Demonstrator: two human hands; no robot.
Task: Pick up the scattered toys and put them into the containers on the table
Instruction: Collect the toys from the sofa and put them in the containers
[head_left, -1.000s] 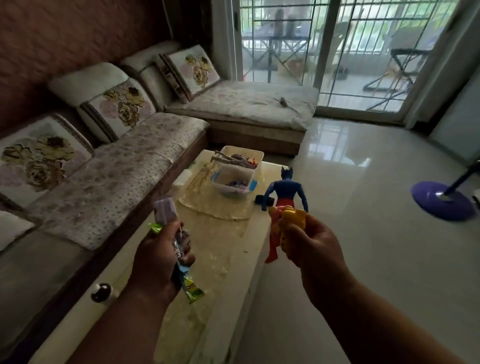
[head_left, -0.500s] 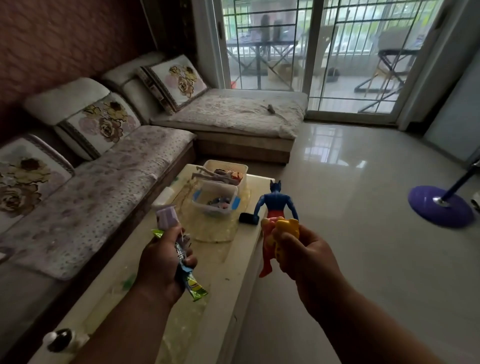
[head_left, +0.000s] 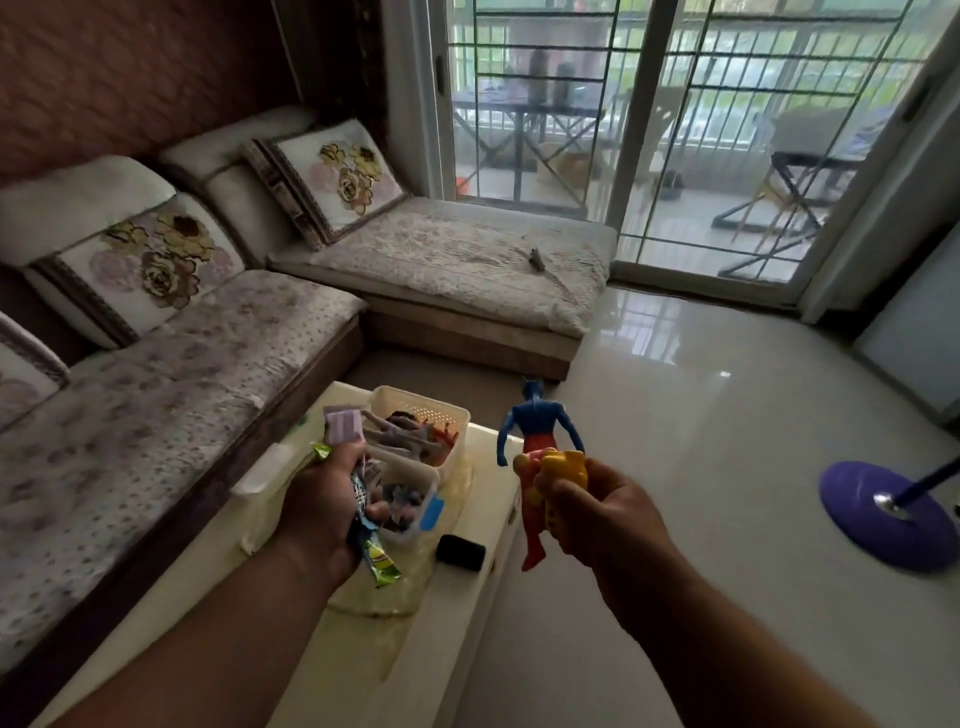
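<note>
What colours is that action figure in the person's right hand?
The action figure has a blue upper body and red legs, seen from behind in the head view.

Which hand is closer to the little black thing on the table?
Left. The left hand hovers just left of the black block, over the table. The right hand sits farther right, past the table's edge.

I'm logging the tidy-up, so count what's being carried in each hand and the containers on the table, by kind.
Toys in the right hand: 2, a blue and red figure and a yellow toy
Packets in the left hand: at least 2, a purple packet and a green wrapper
Containers on the table: 2, a cream basket and a clear bin
Total: 6
</note>
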